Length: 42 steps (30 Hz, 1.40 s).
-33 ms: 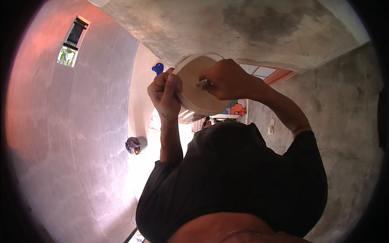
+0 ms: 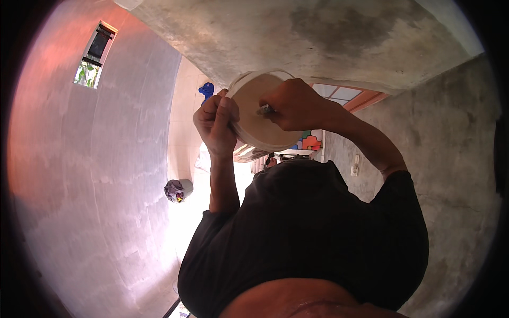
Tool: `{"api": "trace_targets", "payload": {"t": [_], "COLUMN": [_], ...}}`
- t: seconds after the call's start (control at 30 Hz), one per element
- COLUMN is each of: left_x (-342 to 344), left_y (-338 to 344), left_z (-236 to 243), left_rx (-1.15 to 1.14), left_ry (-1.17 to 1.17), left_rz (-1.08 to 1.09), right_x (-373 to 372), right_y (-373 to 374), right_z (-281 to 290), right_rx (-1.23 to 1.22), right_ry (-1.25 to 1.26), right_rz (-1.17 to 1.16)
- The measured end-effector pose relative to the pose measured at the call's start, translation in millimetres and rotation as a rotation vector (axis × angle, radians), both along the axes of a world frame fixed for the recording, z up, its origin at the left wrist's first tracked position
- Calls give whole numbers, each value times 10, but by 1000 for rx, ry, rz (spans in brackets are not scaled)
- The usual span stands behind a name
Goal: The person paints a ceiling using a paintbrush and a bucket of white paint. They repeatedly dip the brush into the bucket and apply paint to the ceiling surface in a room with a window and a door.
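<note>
A round whitish bucket [image 2: 255,133] is held up in front of me, tilted so that its pale inside shows. My left hand [image 2: 216,122] grips its rim on the left side, thumb and fingers closed over the edge. Over the bucket's opening is my right hand [image 2: 296,106], its fingers curled tightly round a small object with a greyish end [image 2: 264,109]. Most of that object is hidden in the fist, and its kind cannot be made out. What lies at the bottom of the bucket is not clear.
A stained cement wall [image 2: 360,42] rises beyond the bucket. To the left are a blue item [image 2: 206,91] on the pale floor and a bin with a dark bag [image 2: 178,190]. A colourful patterned panel [image 2: 312,141] shows below my right forearm, and a wall switch [image 2: 354,169] is at the right.
</note>
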<state>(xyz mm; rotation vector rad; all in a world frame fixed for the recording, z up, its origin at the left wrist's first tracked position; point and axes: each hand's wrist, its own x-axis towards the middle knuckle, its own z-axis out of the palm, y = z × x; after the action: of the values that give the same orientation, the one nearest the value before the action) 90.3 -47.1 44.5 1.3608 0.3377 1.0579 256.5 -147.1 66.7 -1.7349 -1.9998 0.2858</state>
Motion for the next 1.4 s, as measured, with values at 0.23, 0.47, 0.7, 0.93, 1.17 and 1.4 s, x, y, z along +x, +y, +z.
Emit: {"api": "trace_targets", "payload": {"t": [0.23,0.47,0.7,0.93,1.17,1.4], "left_x": [35,25,53,98,125,162], "left_y": [-58,-38,-81,-3,-59,-58], "left_z": [-18,-35,65,4,44,-42], "left_rx": [-30,39,30,85,53,54], "left_ry": [27,54,-18,-118,-114,-58], "left_rz": [-10,-14,-5,-24,-8,51], "right_x": [8,73,46,184,221,248], "right_y": [-35,-298,-646,-676,-639,-783], "right_z": [-43,12,110,47,-128,-305], "right_rx": [17,160,416,383,92,630], "right_ry": [14,72,-114,752,1189,142], "right_rz": [-26,-130,-206,-286,-324,-331]}}
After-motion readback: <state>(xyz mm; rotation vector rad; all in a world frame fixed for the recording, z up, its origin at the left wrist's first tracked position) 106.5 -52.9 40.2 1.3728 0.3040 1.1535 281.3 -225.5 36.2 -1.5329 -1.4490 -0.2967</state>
